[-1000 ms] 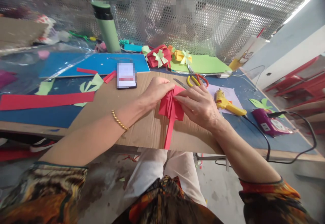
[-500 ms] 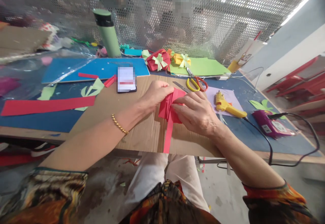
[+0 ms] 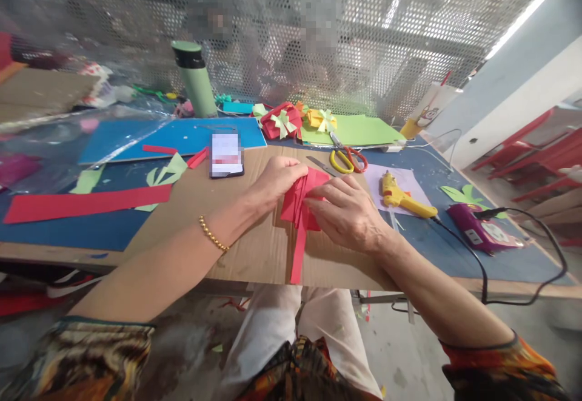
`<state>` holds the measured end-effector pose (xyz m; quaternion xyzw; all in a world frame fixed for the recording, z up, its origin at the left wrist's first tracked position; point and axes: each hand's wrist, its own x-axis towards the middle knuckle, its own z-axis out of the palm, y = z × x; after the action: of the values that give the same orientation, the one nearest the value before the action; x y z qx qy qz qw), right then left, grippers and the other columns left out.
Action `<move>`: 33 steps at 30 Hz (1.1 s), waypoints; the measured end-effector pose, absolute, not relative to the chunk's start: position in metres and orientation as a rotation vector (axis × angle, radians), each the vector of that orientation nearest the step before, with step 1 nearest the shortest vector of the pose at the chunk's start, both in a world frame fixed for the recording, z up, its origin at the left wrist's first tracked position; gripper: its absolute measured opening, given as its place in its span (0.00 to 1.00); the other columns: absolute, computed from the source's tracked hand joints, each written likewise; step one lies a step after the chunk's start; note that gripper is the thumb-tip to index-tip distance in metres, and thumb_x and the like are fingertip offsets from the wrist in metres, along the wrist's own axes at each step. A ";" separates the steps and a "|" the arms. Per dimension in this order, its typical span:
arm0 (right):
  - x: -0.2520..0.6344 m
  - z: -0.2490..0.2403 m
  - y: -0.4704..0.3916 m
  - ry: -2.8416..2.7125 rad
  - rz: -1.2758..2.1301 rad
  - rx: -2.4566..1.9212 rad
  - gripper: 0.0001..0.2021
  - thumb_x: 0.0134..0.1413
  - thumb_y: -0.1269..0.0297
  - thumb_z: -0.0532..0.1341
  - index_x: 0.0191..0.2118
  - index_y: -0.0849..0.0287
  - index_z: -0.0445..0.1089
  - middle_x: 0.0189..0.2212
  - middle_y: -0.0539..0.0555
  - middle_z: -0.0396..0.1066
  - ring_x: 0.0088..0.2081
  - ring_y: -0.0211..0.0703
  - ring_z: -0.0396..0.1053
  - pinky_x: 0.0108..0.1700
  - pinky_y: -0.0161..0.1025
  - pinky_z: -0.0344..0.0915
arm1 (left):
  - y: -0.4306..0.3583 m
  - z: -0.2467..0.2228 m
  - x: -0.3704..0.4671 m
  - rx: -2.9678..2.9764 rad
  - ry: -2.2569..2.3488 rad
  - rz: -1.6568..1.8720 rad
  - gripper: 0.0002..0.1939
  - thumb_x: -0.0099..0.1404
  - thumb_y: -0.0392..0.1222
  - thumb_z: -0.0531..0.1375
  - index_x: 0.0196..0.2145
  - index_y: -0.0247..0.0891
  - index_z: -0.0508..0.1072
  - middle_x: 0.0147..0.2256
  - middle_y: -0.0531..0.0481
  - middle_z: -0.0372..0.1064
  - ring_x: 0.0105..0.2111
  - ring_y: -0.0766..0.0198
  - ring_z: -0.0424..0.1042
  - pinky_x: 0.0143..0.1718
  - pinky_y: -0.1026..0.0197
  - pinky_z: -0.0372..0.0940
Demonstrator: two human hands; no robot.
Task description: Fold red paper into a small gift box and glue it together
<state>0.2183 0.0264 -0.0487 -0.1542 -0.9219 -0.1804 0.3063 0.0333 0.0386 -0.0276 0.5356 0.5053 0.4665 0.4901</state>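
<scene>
A folded, pleated red paper piece is held over the brown cardboard sheet, with a narrow red strip hanging from it toward the cardboard's front edge. My left hand pinches the top of the red paper, thumb and fingers closed. At its right side, my right hand grips the paper with curled fingers that cover part of it. Just beyond my right hand lie scissors with yellow and red handles. A phone rests on the cardboard to the left.
On the right are a yellow glue gun and a purple power socket with black cables. A green bottle, red bundle and yellow bundle stand at the back. A long red strip lies left.
The view has shifted slightly, so the tabletop sits lower in the picture. Both hands keep their hold on the red paper, with little visible movement.
</scene>
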 end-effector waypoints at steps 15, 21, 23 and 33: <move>0.215 -0.055 0.031 -2.364 -0.165 -0.590 0.09 0.70 0.70 0.59 0.42 0.54 0.78 0.42 0.54 0.80 0.41 0.47 0.71 0.44 0.48 0.61 | 0.036 -0.027 0.035 1.241 1.197 1.108 0.18 0.60 0.29 0.57 0.16 0.39 0.59 0.17 0.57 0.54 0.19 0.73 0.54 0.21 0.65 0.47; 0.215 -0.055 0.030 -2.364 -0.167 -0.601 0.08 0.69 0.69 0.60 0.42 0.53 0.77 0.44 0.54 0.80 0.43 0.48 0.71 0.46 0.49 0.61 | 0.037 -0.029 0.036 1.174 1.163 1.112 0.19 0.59 0.29 0.57 0.15 0.39 0.58 0.17 0.58 0.53 0.19 0.73 0.53 0.21 0.64 0.47; 0.216 -0.056 0.031 -2.367 -0.171 -0.604 0.08 0.69 0.69 0.60 0.42 0.53 0.77 0.45 0.54 0.80 0.43 0.48 0.70 0.46 0.50 0.61 | 0.038 -0.029 0.036 1.145 1.144 1.116 0.19 0.59 0.29 0.57 0.15 0.39 0.58 0.17 0.58 0.53 0.19 0.73 0.53 0.21 0.64 0.48; 0.215 -0.057 0.030 -2.351 -0.203 -0.587 0.07 0.69 0.68 0.60 0.42 0.54 0.76 0.47 0.55 0.79 0.44 0.49 0.71 0.47 0.50 0.63 | 0.043 -0.041 0.035 1.185 1.084 1.179 0.15 0.60 0.33 0.65 0.22 0.38 0.64 0.21 0.58 0.61 0.22 0.72 0.60 0.24 0.66 0.56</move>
<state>0.2151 0.0301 -0.0565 -0.2264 -0.9066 -0.0784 0.3475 0.0347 0.0427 -0.0409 0.4994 0.4569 0.4966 0.5434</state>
